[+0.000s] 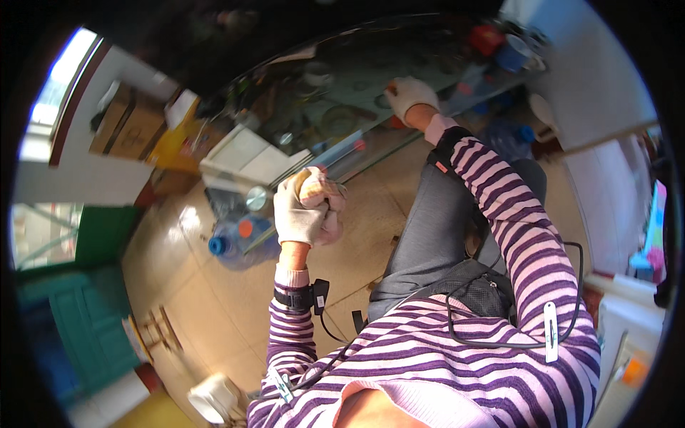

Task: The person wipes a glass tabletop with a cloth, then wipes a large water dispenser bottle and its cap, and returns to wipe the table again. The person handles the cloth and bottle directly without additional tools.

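My left hand, in a pale glove, is shut on a crumpled cloth with a pink and yellow pattern. It is held just in front of the near edge of a glass-topped table. Farther forward and to the right, my right hand, gloved too, is over the glass with its fingers curled. Whether those fingers hold anything is hidden from this angle.
A large clear plastic bottle with a blue cap lies on the tiled floor at left. Another blue-capped bottle is beyond my knees. White tiled-looking box, cardboard box, blue cup and small wooden stool surround me.
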{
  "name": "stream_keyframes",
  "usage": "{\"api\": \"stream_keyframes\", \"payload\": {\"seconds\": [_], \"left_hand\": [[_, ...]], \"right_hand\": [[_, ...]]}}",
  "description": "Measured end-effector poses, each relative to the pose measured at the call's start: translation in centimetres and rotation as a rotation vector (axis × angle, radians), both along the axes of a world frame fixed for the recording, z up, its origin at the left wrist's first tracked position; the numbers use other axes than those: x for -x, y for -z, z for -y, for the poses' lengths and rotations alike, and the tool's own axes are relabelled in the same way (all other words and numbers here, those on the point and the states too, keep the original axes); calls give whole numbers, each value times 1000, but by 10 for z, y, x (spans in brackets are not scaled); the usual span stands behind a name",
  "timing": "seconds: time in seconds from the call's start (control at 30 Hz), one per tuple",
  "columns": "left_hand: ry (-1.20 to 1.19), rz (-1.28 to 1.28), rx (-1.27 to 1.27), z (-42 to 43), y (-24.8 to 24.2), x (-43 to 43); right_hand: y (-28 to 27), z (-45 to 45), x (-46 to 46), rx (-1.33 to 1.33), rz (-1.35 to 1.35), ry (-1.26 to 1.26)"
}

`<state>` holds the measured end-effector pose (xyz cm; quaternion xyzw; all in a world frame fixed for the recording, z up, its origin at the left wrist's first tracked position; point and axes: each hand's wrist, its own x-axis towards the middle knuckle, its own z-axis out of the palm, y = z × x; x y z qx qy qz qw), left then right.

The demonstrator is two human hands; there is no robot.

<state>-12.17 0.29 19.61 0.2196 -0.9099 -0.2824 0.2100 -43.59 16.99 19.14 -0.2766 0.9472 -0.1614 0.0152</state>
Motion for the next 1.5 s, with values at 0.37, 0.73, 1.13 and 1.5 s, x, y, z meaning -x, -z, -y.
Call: {"api": "stream_keyframes", "payload": {"seconds": [0.37,0.73,1.13,1.5], "left_hand": [[-759,-79,8,82,-35,-66],[-363,162,124,24,-20,49],[-887,190,226,177,-18,73],[-258,-5,16,39,-8,61]], "right_hand": [[21,34,-7,21,-5,310],[15,34,-13,55,-103,237],[20,35,-5,41,-146,265],[13,31,-4,97,-112,248]]}}
